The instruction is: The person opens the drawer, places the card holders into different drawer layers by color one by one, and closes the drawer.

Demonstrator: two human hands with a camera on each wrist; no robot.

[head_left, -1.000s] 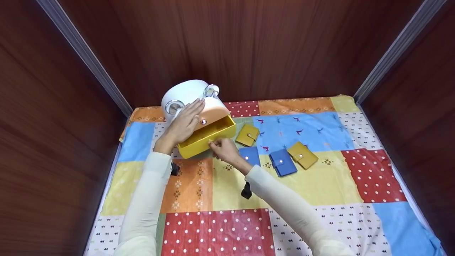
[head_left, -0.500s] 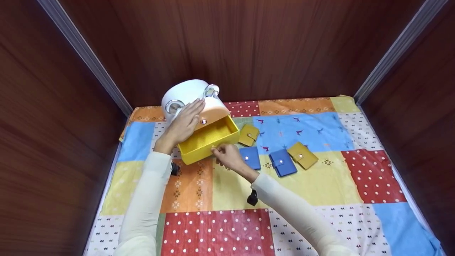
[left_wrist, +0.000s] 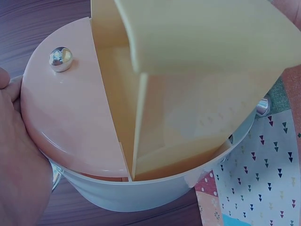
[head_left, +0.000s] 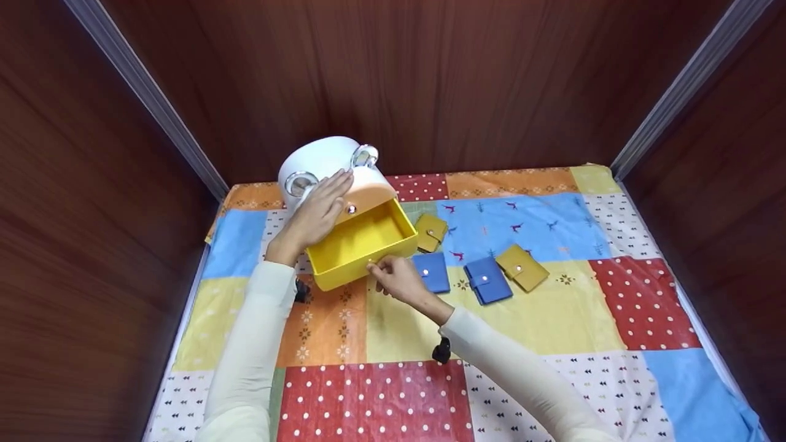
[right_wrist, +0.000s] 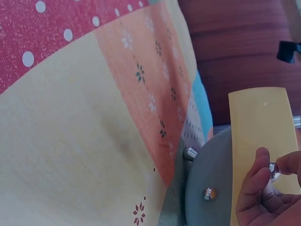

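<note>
A white rounded drawer box (head_left: 322, 158) with two chrome-ringed round fittings stands at the back left. My left hand (head_left: 314, 215) rests on it with straight fingers, and its edge shows beside the peach front panel (left_wrist: 70, 108) in the left wrist view. Below that panel a yellow drawer (head_left: 344, 274) is pulled well out, its inside bare. Thumb and fingers of my right hand (head_left: 399, 280) pinch the small silver knob (right_wrist: 274, 172) on the drawer's front. The drawer's underside and side fill much of the left wrist view.
Right of the drawer lie two blue snap wallets (head_left: 488, 280) and two mustard ones (head_left: 522, 268); the nearer blue one (head_left: 433, 273) is close beside my right hand. A patchwork cloth (head_left: 381, 399) covers the table. Brown wood-grain panels (head_left: 430, 86) rise at the back and sides.
My right hand has drawn the yellow drawer farther out toward me, so more of its inside shows. The left hand keeps its place on the box; the wallets have not moved.
</note>
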